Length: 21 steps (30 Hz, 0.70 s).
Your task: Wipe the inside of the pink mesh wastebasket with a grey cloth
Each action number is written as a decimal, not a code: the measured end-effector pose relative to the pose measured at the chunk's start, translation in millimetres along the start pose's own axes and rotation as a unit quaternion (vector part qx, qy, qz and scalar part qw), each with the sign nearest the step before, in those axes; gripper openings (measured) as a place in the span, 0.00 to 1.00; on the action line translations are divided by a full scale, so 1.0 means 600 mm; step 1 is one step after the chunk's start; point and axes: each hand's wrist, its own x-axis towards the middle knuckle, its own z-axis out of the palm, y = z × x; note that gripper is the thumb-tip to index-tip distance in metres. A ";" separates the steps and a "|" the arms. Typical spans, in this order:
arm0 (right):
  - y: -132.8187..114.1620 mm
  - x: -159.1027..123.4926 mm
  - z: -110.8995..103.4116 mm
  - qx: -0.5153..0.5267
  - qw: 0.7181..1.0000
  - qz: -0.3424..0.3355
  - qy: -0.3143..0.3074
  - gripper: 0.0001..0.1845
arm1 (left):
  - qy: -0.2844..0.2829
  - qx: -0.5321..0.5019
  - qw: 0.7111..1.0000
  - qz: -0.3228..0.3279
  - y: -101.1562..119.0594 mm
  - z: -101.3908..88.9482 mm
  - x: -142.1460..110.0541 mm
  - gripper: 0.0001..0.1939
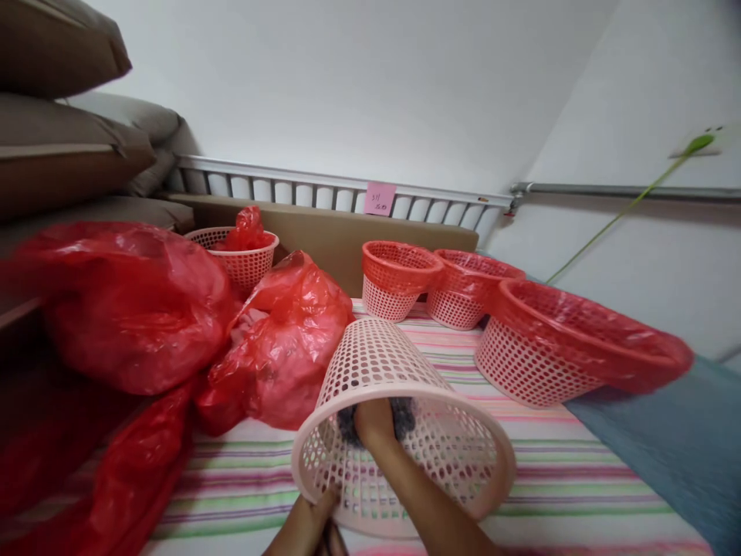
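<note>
A pale pink perforated plastic wastebasket lies on its side on a striped sheet, its open mouth facing me. My left hand grips the lower left part of its rim, thumb on the inside. My right hand reaches in through the mouth, closed on a dark grey cloth held against the inner wall. The fingertips of the right hand are hidden by the hand itself and the cloth. Left of the basket, close to its wall, rests a filled red plastic bag.
Three wastebaskets with red liners stand at right. Another basket holds red plastic at back left. A large red bag lies before stacked brown cushions. Behind are a board and a radiator.
</note>
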 end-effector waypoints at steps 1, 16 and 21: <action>-0.007 -0.025 -0.009 -0.024 0.999 -0.010 -0.026 0.22 | -0.002 0.000 1.000 0.002 0.001 0.001 -0.002 0.38; 0.024 -0.237 -0.027 -0.205 0.950 0.018 -0.236 0.34 | -0.120 0.017 0.992 -0.024 -0.003 -0.014 0.021 0.11; 0.002 -0.211 -0.044 -0.183 0.966 -0.001 -0.184 0.28 | -0.121 -0.013 0.991 -0.056 0.020 -0.031 0.017 0.09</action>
